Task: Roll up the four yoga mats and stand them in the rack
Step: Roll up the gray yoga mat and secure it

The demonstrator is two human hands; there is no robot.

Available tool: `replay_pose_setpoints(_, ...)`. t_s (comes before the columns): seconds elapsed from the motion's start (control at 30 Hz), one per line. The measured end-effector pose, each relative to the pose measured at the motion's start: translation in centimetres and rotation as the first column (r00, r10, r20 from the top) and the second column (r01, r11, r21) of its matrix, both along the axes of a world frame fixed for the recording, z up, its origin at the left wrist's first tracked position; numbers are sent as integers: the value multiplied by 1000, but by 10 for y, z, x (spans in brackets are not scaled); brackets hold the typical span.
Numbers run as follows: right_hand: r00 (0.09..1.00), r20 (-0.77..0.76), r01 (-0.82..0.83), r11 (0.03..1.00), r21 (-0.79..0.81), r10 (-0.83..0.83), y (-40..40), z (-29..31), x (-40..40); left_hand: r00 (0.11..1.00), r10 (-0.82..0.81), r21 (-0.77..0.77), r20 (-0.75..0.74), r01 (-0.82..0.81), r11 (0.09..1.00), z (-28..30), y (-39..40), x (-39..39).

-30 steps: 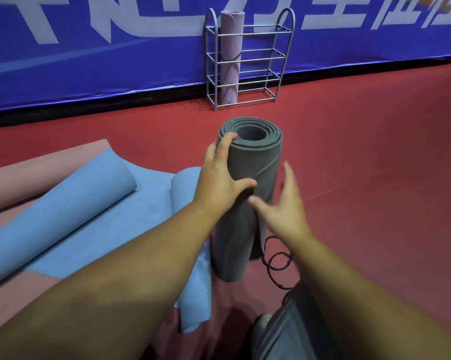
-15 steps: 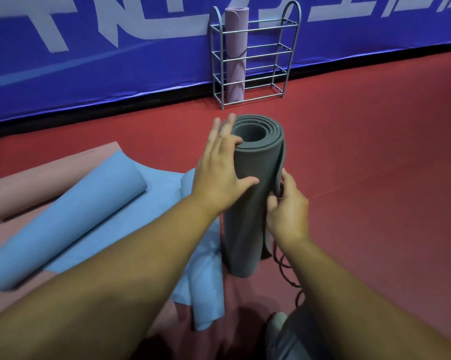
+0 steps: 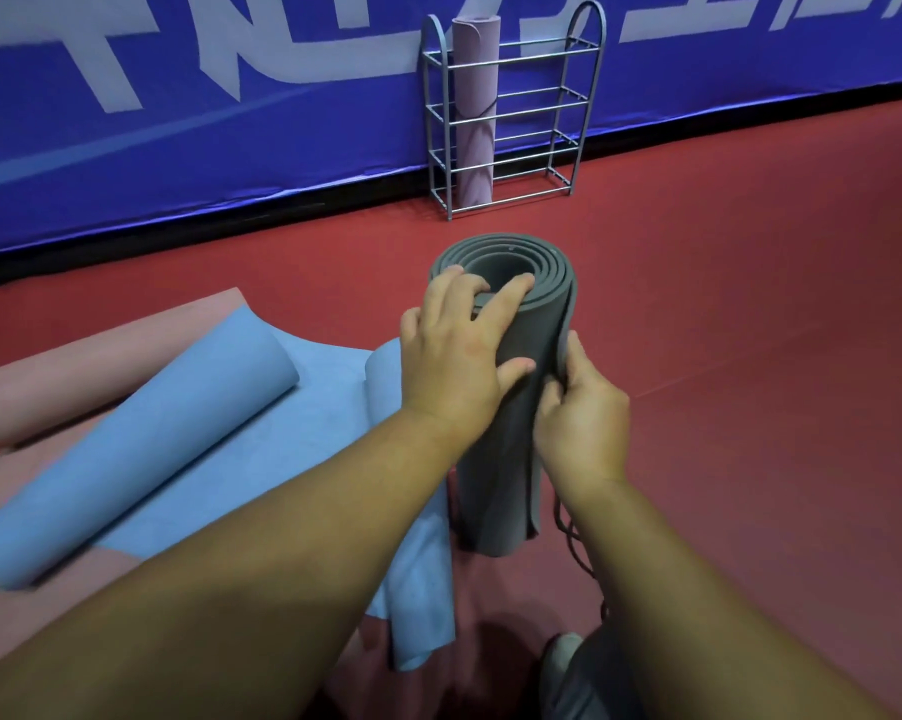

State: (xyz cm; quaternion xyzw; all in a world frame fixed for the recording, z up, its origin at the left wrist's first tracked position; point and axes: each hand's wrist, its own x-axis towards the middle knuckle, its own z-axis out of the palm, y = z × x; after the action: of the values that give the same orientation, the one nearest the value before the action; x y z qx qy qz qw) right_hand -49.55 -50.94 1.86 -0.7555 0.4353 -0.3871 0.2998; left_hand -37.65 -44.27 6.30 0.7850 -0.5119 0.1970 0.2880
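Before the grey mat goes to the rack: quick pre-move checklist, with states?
1. Grey mat rolled and upright on the floor: ok.
2. Left hand grip over the top rim, fingers curled into the coils: ok.
3. Right hand pinching the loose outer edge: ok.
4. Roll secured with the cord: not ok, it hangs loose beside the base.
5. Free space in the rack: ok, only the purple mat stands at its left side.
6. Red floor between mat and rack unobstructed: ok.
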Motion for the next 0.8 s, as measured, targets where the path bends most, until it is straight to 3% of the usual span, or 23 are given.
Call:
replay_pose_setpoints(0.17,980,-189,-71,996,-50,60,12,-16,18,997,-17,14,-75,18,1000,3,-8,-5)
replay_pose_setpoints(0.27,937,-304,154,985,-76,-170,12,-32,39,996,-41,-11,-84,40,999,1,-6,-20)
replay_pose_setpoints(0.5,969,50,241,970,20,-241,9,-16,53,978,-121,-47,-171,115,992,3,1,-27)
replay_pose_setpoints(0.67,984,168,39,989,143,-63,4,3,44,917,-328,-300,-226,255,919,5,7,-3)
replay_pose_setpoints(0.73,972,226,46,993,107,-70,2,18,36,895,-291,-341,-338,171,924,3,14,10)
replay_pose_setpoints(0.8,956,285,44,996,78,-65,1,35,26,802,-218,-243,-556,94,965,-6,19,27)
